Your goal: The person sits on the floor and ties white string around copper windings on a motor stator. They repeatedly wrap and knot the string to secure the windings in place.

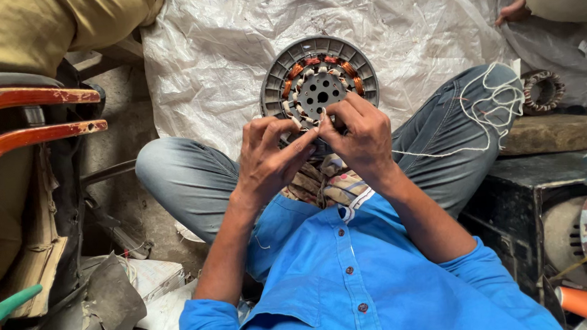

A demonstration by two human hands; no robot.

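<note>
Hands meet at the near edge of a round motor stator (317, 79), which is propped between the crossed legs over a white plastic sheet (214, 45). Left hand (269, 161) is curled, fingertips pinched together at the copper coils on the stator's lower rim — what is pinched is too small to tell. Right hand (361, 139) is bent the same way, thumb and forefinger closed narrow against the left fingertips. White string (494, 104) is draped over the right knee, a strand trailing toward the hands. A second small coil ring (543, 91) lies beside that knee — another person's hand (513, 11) is seen far right, well apart.
</note>
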